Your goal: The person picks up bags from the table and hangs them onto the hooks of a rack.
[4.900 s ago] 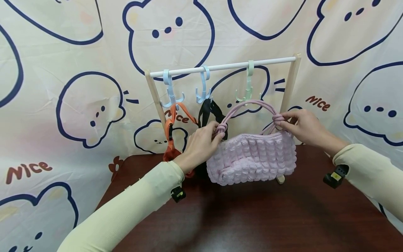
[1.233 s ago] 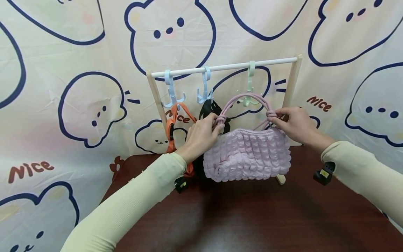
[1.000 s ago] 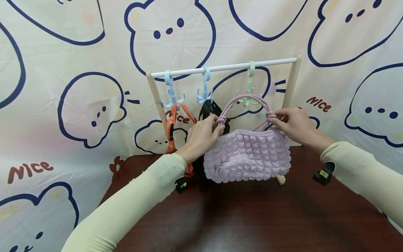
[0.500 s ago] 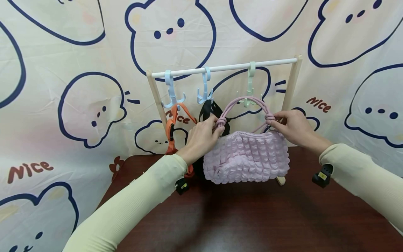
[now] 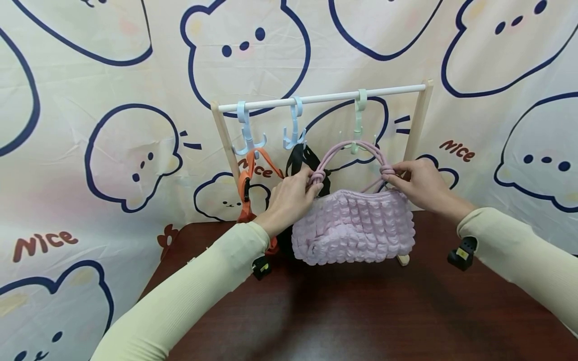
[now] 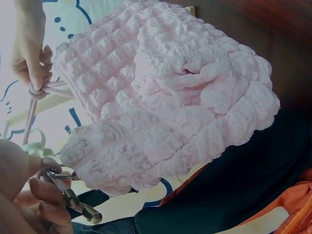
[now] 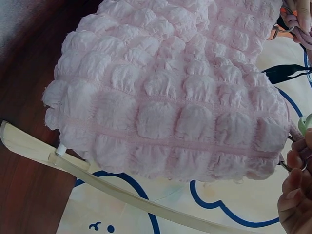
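Observation:
A pink puffy handbag (image 5: 356, 228) hangs in the air in front of a small rack. Its cord handle (image 5: 352, 145) arches up before the lower prongs of the green hook (image 5: 358, 118); whether cord and prongs touch, I cannot tell. At the handle's left knot my left hand (image 5: 289, 198) pinches the cord. My right hand (image 5: 422, 183) pinches the knot at the other end. In the left wrist view, metal-tipped cord ends (image 6: 80, 207) poke out by the left fingers. The right wrist view shows the bag's quilted side (image 7: 165, 112) close up.
Two blue hooks (image 5: 246, 128) hang on the white rail (image 5: 322, 97) further left. An orange strap (image 5: 246, 185) hangs from the leftmost one, and black straps (image 5: 298, 158) from the other. The wooden rack post (image 5: 417, 120) stands right of the bag, on a dark brown table (image 5: 352, 311).
Since several seconds ago the right hand has shifted left, drawing the handle's ends closer together. Over the last second the bag and handle have sunk slightly. Both hands keep their hold.

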Demonstrator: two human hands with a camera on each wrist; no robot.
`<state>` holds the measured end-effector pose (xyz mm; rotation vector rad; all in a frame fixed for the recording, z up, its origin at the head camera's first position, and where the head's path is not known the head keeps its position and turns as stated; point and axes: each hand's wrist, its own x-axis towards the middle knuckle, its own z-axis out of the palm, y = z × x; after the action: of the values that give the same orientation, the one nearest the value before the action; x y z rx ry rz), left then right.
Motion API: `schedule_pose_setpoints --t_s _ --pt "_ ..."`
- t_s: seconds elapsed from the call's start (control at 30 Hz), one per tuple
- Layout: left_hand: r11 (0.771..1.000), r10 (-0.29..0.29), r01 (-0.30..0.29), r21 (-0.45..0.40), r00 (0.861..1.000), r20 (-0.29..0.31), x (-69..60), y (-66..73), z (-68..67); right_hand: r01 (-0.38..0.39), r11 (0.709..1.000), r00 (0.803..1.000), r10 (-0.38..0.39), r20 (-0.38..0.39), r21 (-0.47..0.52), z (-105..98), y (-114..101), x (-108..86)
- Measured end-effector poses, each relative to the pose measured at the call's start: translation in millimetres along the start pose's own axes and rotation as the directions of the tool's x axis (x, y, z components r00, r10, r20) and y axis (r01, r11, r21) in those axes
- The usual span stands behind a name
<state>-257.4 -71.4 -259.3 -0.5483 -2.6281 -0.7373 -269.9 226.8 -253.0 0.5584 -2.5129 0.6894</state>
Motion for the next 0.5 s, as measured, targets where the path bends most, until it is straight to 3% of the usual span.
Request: schedule_pose_setpoints --t_s 0.5 --pt "1.0 -0.004 0.004 0.024 1.0 0.004 -1.4 -0.2 4.4 -0.043 0.999 0.998 0.042 0.049 0.012 2.2 2.7 -3.9"
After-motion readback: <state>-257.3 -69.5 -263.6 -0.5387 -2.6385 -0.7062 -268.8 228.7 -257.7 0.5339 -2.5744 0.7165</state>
